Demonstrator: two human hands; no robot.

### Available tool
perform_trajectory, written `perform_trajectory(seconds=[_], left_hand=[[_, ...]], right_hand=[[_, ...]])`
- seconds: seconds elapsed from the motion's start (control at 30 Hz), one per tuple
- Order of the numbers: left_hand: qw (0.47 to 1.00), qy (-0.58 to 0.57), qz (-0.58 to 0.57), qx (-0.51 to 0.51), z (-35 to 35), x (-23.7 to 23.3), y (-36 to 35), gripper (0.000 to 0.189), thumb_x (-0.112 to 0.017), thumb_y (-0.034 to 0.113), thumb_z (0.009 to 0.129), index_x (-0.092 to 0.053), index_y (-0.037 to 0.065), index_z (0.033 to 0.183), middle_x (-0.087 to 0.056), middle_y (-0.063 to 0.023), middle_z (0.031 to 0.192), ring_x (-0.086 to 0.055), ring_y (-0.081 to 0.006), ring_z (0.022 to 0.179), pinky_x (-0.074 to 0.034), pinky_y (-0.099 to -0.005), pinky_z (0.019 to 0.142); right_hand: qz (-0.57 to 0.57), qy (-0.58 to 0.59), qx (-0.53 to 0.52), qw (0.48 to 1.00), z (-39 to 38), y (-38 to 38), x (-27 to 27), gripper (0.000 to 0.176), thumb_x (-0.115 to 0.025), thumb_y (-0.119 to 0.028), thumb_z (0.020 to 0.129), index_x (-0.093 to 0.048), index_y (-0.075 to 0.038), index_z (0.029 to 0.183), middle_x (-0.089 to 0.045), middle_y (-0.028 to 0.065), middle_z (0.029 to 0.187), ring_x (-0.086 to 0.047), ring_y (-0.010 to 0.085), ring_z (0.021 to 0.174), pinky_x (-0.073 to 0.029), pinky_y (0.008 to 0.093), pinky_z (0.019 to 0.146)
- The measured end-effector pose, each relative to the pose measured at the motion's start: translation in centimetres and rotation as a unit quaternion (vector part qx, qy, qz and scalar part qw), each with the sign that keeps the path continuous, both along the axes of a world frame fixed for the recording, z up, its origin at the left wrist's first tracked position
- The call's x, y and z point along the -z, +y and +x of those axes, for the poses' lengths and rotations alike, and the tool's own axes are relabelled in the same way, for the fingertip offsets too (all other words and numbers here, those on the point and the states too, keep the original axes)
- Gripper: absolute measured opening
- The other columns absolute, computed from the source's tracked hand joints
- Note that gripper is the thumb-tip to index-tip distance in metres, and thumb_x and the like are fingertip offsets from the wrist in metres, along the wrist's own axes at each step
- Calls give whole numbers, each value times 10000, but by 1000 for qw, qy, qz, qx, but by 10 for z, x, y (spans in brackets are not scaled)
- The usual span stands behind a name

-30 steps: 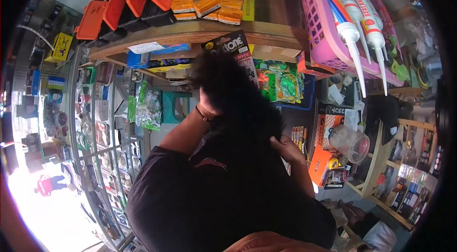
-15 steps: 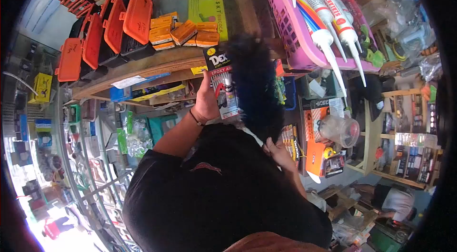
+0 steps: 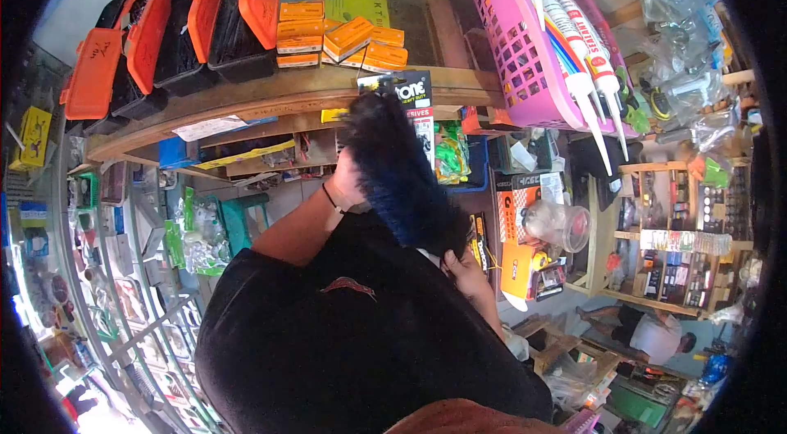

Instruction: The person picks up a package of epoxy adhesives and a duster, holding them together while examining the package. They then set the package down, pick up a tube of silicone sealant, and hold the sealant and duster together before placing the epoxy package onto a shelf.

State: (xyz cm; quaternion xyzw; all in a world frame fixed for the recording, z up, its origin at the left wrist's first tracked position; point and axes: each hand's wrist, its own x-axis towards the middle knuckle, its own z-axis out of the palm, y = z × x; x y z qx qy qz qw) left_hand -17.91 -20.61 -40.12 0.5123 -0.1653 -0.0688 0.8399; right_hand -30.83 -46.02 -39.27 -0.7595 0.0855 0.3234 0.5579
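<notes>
My right hand (image 3: 467,272) is closed round the pale handle of a dark, fluffy duster (image 3: 398,176). The duster slants up and to the left, across the front of an epoxy adhesive pack (image 3: 421,124). My left hand (image 3: 348,178), with a thin band at the wrist, grips that pack from the left side; the duster's fibres cover most of its fingers. Only the top and right edge of the pack show. Both hands are in front of my black shirt, just before the edge of a wooden-framed glass counter (image 3: 287,94).
On the counter stand black cases with orange lids (image 3: 209,4), small orange boxes (image 3: 348,39) and a pink basket (image 3: 525,49) of sealant tubes (image 3: 602,73). A clear plastic jar (image 3: 566,225) is at the right. Another person (image 3: 656,337) is in the far lower right.
The duster has swung left, from beside the adhesive pack to across its front, and now hides much of it and of my left hand. The view has shifted slightly.
</notes>
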Motion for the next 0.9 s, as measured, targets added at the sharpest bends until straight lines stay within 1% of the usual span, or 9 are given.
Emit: perform_trajectory(seconds=[0.07, 0.13, 0.27, 0.37, 0.7, 0.8, 0.83, 0.87, 0.9], left_hand=[[797, 108, -515, 297, 10, 6, 2, 598, -285, 529, 863, -369, 73, 1242, -498, -112, 1138, -507, -227, 1005, -384, -405, 892], [883, 271, -369, 106, -2, -30, 2, 647, -271, 578, 839, -379, 74, 1231, -518, -101, 1123, -534, -249, 977, -424, -406, 839], [764, 291, -534, 216, -1, 43, 5, 558, -312, 466, 868, -339, 85, 1274, -395, -133, 1269, -400, -277, 1149, -292, -436, 981], [853, 272, -419, 152, -1, 0, 6, 625, -289, 552, 847, -368, 86, 1255, -463, -134, 1198, -449, -282, 1101, -332, -438, 946], [773, 122, -522, 339, 15, 28, 2, 519, -359, 438, 872, -373, 82, 1250, -448, -122, 1220, -435, -252, 1114, -326, -393, 963], [822, 270, -468, 178, 2, 11, -5, 546, -373, 470, 856, -389, 75, 1232, -454, -131, 1211, -456, -256, 1089, -337, -397, 954], [767, 195, -523, 315, 7, 32, -9, 539, -366, 456, 862, -381, 73, 1241, -451, -132, 1214, -445, -252, 1104, -332, -399, 957], [927, 193, -295, 127, 1, 25, -22, 531, -359, 444, 866, -380, 68, 1240, -462, -129, 1203, -455, -248, 1093, -331, -398, 958], [878, 235, -389, 149, 1, 23, -14, 524, -347, 451, 871, -391, 73, 1231, -472, -124, 1191, -466, -243, 1081, -345, -398, 947]], right_hand=[[27, 37, 74, 996, -12, 2, 3, 374, -474, -428, 847, -400, -119, 650, -330, -37, 535, -311, 87, 489, -251, 236, 472], [87, 87, 165, 979, -20, 3, 7, 388, -483, -418, 847, -397, -124, 608, -374, -32, 556, -335, 82, 504, -253, 231, 476], [-5, 23, 92, 995, -20, 31, -18, 358, -492, -407, 849, -526, -68, 739, -466, -18, 636, -410, 84, 579, -321, 221, 519], [-7, 73, 140, 988, -18, 35, -14, 387, -498, -403, 847, -559, -21, 844, -526, 8, 714, -463, 95, 667, -371, 237, 598], [-83, -74, 178, 978, -23, 60, -23, 473, -457, -414, 863, -569, 43, 911, -587, 81, 817, -514, 156, 758, -408, 293, 689], [-131, 13, 68, 989, -22, 45, -24, 462, -443, -406, 872, -554, 35, 958, -582, 73, 806, -514, 155, 727, -410, 285, 658], [-133, 14, 69, 989, -22, 40, -19, 462, -443, -406, 872, -554, 35, 958, -582, 73, 806, -514, 155, 727, -410, 285, 658], [-89, 16, 62, 994, -21, 38, -13, 446, -447, -388, 875, -524, 29, 1011, -581, 73, 817, -516, 159, 724, -411, 288, 658], [-45, 18, 55, 997, -20, 36, -10, 439, -450, -371, 878, -494, 24, 1065, -579, 74, 828, -517, 163, 722, -411, 291, 658]])
